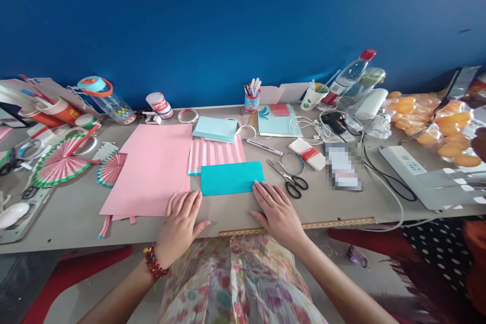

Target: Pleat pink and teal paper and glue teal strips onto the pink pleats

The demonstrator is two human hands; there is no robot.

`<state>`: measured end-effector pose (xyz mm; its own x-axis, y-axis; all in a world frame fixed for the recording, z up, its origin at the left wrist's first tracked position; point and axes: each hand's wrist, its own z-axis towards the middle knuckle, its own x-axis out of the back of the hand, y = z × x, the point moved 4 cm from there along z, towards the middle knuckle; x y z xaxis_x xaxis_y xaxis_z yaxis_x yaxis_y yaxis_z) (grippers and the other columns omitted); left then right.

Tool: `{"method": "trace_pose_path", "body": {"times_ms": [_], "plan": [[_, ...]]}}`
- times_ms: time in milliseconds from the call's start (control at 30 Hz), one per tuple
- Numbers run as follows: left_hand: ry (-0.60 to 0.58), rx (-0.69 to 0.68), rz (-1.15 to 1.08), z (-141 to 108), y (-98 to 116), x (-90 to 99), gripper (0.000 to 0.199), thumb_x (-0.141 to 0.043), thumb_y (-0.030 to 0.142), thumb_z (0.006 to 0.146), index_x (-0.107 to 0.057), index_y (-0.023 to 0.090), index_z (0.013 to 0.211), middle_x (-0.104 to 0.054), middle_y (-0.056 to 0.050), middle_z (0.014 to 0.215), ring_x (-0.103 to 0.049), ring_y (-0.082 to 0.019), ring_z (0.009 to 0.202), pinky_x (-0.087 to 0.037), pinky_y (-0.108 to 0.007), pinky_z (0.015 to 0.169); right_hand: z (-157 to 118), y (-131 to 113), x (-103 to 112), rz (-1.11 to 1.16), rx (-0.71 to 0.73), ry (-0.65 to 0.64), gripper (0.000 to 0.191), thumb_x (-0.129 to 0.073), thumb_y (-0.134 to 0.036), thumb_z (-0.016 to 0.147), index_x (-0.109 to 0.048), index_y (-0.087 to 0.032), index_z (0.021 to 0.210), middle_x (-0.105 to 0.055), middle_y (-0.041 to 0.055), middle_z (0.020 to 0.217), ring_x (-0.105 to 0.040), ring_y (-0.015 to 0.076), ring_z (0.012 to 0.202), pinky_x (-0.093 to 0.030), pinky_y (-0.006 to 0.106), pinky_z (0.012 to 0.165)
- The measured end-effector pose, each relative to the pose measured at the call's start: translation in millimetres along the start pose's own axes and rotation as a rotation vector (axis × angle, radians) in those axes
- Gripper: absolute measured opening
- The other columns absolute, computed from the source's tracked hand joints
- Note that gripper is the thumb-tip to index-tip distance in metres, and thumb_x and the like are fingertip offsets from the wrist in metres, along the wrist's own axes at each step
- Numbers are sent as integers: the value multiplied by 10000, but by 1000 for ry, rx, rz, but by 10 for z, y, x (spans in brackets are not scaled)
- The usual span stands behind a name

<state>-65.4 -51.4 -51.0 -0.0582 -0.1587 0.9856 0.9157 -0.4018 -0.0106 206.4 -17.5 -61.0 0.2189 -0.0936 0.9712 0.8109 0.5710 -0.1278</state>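
Note:
A teal sheet of paper (231,178), a long rectangle, lies flat on the grey table in front of me. My left hand (182,223) rests palm down by its lower left corner, fingers spread, partly over the edge of a large pink paper sheet (152,169). On the right, my right hand (276,210) lies flat with its fingertips at the teal paper's right edge. Behind the teal paper are a pink-and-white striped sheet (217,153) and a stack of light blue paper (215,128). Black-handled scissors (292,181) lie beyond my right hand.
Folded paper fans (63,162) and a water bottle (110,104) are on the left. A pen holder (252,101) stands near the blue wall. To the right lie a white pen-like cutter (265,147), a phone (343,167), cables and a power strip (408,164). A patterned wooden ruler (337,223) lines the front edge.

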Motion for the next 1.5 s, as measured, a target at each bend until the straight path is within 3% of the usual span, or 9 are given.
{"method": "trace_pose_path", "body": {"times_ms": [300,433,700,833,1067,1167,1267,1367,1500], "plan": [[115,82,-158,83,-101,-18,390,-495,393,968,-545,171,1285,-620,-133,1235,-554,-287,1150,-325,-502,1073,359,-118,103,96,-51,84,384,-540,-285,954,-571,-195,1326,-567,88,1387,-481,267,1268,-350,462,1121],[166,142,-256,156,-99,-42,344,-513,388,961,-555,184,1235,-622,-128,1204,-570,-276,1120,-416,-448,982,573,-256,18,179,-5,9,168,-592,-228,922,-666,-206,1072,-672,77,1133,-563,247,1048,-456,397,927],[306,409,-735,147,-214,67,296,-490,394,962,-548,200,1178,-638,-107,1089,-628,-233,972,-516,-365,846,579,-136,160,463,38,110,83,-521,-196,949,-596,-204,915,-663,51,876,-587,202,851,-463,323,791],[212,468,-1107,191,50,9,302,-482,446,951,-612,202,1074,-692,-65,933,-647,-187,732,-537,-296,665,519,-173,256,685,-27,235,70,-530,-253,950,-585,-216,928,-659,49,881,-613,184,840,-495,289,741],[309,486,-1144,486,383,-9,313,-572,458,903,-616,195,739,-637,-25,681,-613,-190,692,-478,-269,648,570,-451,415,708,95,329,133,-482,-228,977,-610,-217,1010,-688,54,930,-623,176,888,-501,300,794],[304,485,-1196,584,341,28,314,-551,458,920,-565,204,737,-574,5,660,-547,-149,639,-444,-240,609,472,-193,545,606,29,397,156,-490,-237,971,-613,-220,1065,-695,70,1001,-629,194,952,-497,326,848],[275,473,-1312,648,318,57,283,-534,472,929,-569,212,822,-562,11,698,-528,-135,642,-444,-226,598,172,333,595,360,-283,479,176,-450,-278,979,-613,-219,1008,-683,84,952,-631,226,910,-498,360,825],[227,496,-1431,692,348,52,308,-546,483,923,-542,212,776,-523,31,626,-523,-120,582,-435,-215,558,-193,794,500,67,-511,392,237,-458,-383,966,-603,-199,1003,-672,109,954,-624,276,906,-493,409,810],[145,505,-1561,757,432,65,302,-541,473,933,-526,208,787,-426,85,483,-452,-84,398,-386,-204,459,-446,1028,324,-36,-490,238,305,-433,-439,969,-594,-190,1039,-665,109,977,-633,274,898,-501,399,801]]}}
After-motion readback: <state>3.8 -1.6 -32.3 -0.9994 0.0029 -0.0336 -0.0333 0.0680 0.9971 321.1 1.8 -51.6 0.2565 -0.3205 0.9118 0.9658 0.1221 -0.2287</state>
